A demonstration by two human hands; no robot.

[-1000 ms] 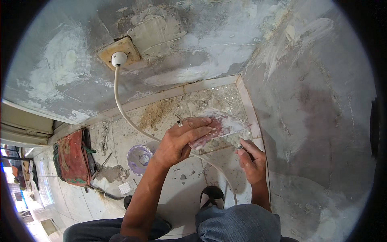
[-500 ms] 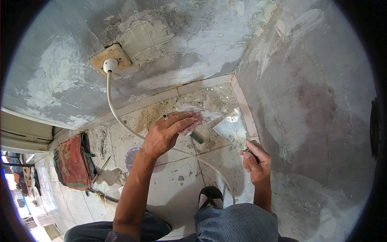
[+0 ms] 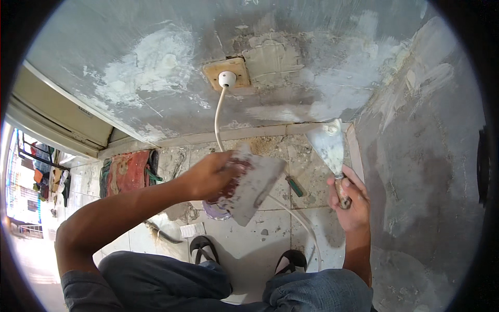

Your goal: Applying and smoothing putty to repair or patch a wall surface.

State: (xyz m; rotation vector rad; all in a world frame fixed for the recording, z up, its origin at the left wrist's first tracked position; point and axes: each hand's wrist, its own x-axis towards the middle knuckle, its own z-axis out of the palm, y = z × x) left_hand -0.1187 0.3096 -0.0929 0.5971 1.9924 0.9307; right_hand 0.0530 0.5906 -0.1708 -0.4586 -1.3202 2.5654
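Our left hand [image 3: 210, 177] grips a plaster-smeared trowel plate [image 3: 254, 190]. Our right hand [image 3: 349, 200] wraps closed around a putty knife [image 3: 328, 148], blade up.

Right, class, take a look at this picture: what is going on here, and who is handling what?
A person crouches in a room corner in front of a patched, plaster-smeared wall. The left hand holds a flat plaster-caked board over the floor, and the right hand grips the handle of a putty knife, blade pointing up toward the wall. A white cable hangs from a round socket in the wall. A red bag lies on the dusty tiled floor.
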